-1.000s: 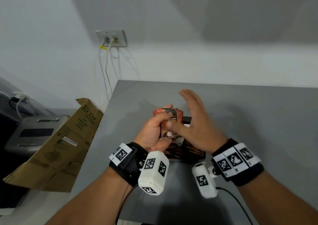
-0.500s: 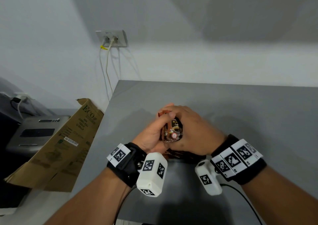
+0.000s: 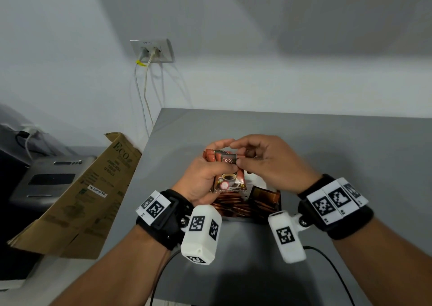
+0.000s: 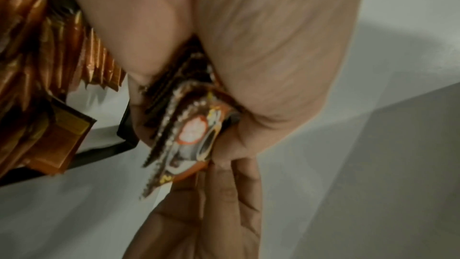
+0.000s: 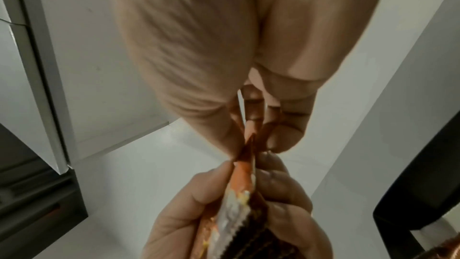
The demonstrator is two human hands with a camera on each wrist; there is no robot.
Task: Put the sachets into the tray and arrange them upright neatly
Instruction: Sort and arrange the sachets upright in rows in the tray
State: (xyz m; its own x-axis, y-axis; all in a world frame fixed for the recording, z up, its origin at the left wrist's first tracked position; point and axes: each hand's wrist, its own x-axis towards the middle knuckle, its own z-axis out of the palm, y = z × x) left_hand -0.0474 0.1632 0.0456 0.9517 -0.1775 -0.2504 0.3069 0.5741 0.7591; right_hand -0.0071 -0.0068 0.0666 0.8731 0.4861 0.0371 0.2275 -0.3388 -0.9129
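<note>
**Stack in hand above the tray, top edges being squared**

Grey table (image 3: 327, 142) against a white wall, a socket (image 3: 152, 51) with two cables up behind, a flattened carton (image 3: 77, 195) leaning off to your left. That's your stage, and everything is happening right in the middle of it.

Your left hand (image 3: 203, 177) is wrapped round a small stack of sachets (image 3: 230, 174), thumb across the front, fingers behind. It looks like you're holding them as one block so they go in together rather than one at a time. Your right hand (image 3: 264, 163) has its thumb and fingertips pinching the stack's top corner; the right wrist view shows the orange edge caught between them. My read: you're evening up the top edges, or peeling one sachet off, and I can't tell which.

Orientation now. The front sachet faces you, print the right way up, coffee cup picture low, lettering high. Its long axis runs near vertical, leaning slightly away from you at the top. The serrated bottom edges hang just above the tray (image 3: 279, 206), which sits on the table directly under your hands.

In that tray, a row of sachets (image 3: 233, 208) already stands on edge, packed face to face, with one copper-coloured one (image 3: 264, 194) tipped at the right end. There's free white floor showing beyond the row in the left wrist view, so that's likely where your stack drops, same upright way, once the edges line up.
</note>
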